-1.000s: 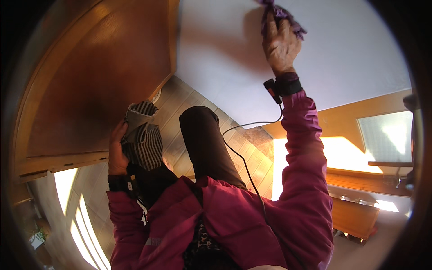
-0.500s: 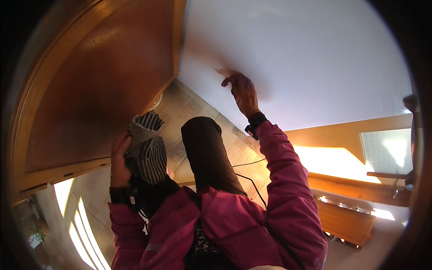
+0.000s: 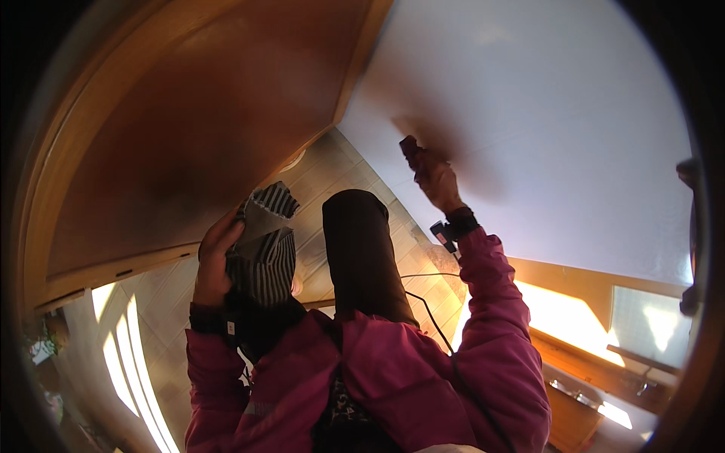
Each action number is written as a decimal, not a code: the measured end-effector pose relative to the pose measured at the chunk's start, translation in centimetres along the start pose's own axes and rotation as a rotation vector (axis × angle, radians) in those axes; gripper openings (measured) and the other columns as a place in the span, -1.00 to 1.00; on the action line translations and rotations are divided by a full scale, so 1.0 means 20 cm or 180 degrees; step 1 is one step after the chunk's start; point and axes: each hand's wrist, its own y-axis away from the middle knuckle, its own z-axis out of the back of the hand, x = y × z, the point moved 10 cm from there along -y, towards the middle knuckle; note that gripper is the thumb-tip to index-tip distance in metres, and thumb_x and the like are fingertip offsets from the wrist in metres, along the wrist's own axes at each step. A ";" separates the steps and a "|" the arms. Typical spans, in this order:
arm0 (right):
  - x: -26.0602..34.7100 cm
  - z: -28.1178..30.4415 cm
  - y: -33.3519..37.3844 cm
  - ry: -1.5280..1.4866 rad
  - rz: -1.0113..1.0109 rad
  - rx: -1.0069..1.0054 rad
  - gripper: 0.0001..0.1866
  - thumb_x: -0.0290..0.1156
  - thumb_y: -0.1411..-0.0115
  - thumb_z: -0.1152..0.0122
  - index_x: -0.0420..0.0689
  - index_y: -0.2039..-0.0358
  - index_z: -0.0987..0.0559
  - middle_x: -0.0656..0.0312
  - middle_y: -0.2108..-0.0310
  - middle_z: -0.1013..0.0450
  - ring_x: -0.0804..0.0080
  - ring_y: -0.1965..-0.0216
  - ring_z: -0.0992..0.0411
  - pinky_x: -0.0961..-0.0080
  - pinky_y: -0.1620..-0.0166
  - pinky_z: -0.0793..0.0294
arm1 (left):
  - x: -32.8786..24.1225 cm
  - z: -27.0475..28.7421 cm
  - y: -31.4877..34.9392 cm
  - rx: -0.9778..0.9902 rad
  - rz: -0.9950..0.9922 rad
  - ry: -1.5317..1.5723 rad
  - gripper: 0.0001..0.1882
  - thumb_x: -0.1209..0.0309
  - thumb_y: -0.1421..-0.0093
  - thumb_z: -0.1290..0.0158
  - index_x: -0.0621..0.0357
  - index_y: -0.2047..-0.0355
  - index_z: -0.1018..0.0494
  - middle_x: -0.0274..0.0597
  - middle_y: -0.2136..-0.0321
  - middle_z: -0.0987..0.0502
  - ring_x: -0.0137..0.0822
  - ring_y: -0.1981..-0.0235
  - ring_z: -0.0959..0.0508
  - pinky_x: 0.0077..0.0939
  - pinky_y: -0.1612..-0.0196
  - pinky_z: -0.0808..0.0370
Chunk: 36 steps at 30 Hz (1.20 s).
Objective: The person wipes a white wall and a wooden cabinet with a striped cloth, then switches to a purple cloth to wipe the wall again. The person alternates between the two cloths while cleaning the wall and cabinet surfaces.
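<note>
At the lower left, my left hand (image 3: 217, 257) is closed on a cloth (image 3: 268, 264) with dark and light grey stripes, bunched and folded. The cloth hangs over my lap beside the brown door. My right hand (image 3: 436, 180) is raised in front of the pale white panel (image 3: 551, 136), its shadow falling close by. Its fingers are curled together, with a dark reddish end at their tips; blur hides whether that is fingers or a small held thing. A dark band with a small box sits on my right wrist.
A brown door (image 3: 196, 113) with a wooden frame fills the left. Light tiles (image 3: 317, 174) cover the floor, with sunlit streaks at lower left. A thin black cable (image 3: 429, 312) runs past my dark-trousered leg (image 3: 359, 249). Wooden furniture (image 3: 574, 423) stands at lower right.
My right hand has moved right and slightly down across the white panel. My left hand keeps the striped cloth, slightly further right in view. The whole view has shifted somewhat.
</note>
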 end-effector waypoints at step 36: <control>-0.25 -0.24 0.14 0.0253 0.0010 0.0445 -0.88 -0.48 -0.24 -0.08 -0.08 0.28 -0.59 0.07 0.17 -0.48 0.11 0.17 -0.45 0.19 0.08 -0.42 | 0.15 0.20 0.32 -0.1233 0.1281 0.1929 -0.56 0.38 -0.39 0.01 0.37 -0.21 -0.37 -0.08 -0.08 -0.52 -0.30 -0.09 -0.53 -0.41 -0.18 -0.44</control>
